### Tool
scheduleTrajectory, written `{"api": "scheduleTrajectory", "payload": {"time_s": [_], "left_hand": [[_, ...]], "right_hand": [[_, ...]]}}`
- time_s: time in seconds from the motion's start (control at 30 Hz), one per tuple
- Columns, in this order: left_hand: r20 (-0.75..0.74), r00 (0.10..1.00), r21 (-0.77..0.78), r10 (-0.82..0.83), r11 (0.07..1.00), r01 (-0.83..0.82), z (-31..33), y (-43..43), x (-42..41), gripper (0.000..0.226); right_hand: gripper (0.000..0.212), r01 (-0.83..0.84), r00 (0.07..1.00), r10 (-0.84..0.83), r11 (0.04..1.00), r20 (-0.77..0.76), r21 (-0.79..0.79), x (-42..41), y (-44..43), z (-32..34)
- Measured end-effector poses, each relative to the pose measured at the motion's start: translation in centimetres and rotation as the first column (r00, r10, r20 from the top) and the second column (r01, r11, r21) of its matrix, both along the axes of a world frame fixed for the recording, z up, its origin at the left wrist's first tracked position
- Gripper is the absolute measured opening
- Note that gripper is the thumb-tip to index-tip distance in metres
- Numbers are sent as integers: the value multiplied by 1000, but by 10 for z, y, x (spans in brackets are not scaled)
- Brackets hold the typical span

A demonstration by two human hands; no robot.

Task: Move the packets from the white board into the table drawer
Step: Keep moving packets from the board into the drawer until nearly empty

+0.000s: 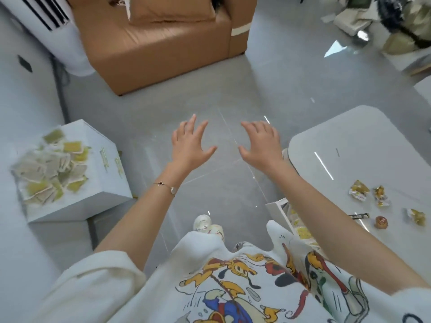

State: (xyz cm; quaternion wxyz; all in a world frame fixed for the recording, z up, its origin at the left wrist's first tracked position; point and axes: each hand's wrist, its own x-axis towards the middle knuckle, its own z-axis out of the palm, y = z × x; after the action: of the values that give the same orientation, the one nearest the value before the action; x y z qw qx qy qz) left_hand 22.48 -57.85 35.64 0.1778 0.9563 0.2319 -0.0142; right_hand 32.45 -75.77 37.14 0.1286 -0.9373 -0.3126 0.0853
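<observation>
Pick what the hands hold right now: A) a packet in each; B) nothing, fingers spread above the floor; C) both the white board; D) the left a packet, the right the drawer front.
B: the left hand and right hand hold nothing, fingers spread; the packets lie on the white board.

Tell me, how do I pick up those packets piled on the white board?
Probably from above with the left hand, the nearer one. The packets lie flat in a loose overlapping heap on the white board, so slide the fingers under the heap's near edge and scoop a bunch.
</observation>
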Motion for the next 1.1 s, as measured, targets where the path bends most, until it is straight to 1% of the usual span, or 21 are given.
{"api": "scheduleTrajectory", "payload": {"time_s": [0.17, 0.27, 0.43, 0.57, 0.67, 0.77, 0.87, 0.93, 1.1], "left_hand": [[-17, 992, 30, 129, 991, -128, -4, 88, -34, 75], [-23, 974, 16, 226, 974, -226, -6, 131, -52, 75], [-58, 919, -4, 389, 921, -390, -13, 190, -72, 74], [-89, 863, 11, 496, 867, -497, -25, 236, -85, 76], [-97, 795, 1, 599, 799, -602, -33, 269, -93, 77], [-107, 703, -11, 703, 706, -708, -40, 295, -99, 76], [-129, 609, -17, 783, 612, -790, -44, 316, -105, 75], [-122, 547, -19, 828, 549, -836, -44, 326, -111, 74], [-136, 412, -45, 901, 410, -911, -45, 343, -133, 74]], "right_hand": [[65, -142, 990, 142, 990, 4, 20, -6, 114, 2], [66, -235, 972, 235, 971, 3, 35, -10, 168, 4], [67, -379, 925, 379, 925, -24, -14, -7, 249, -3], [65, -505, 863, 504, 862, -27, -45, 3, 315, -16], [63, -613, 790, 612, 788, -30, -58, 10, 367, -24], [64, -705, 709, 704, 707, -41, -65, 16, 418, -30], [64, -777, 630, 772, 626, -88, -75, 18, 462, -34], [65, -824, 566, 816, 560, -114, -88, 17, 489, -36], [64, -890, 455, 878, 447, -148, -91, 2, 552, -35]]}}
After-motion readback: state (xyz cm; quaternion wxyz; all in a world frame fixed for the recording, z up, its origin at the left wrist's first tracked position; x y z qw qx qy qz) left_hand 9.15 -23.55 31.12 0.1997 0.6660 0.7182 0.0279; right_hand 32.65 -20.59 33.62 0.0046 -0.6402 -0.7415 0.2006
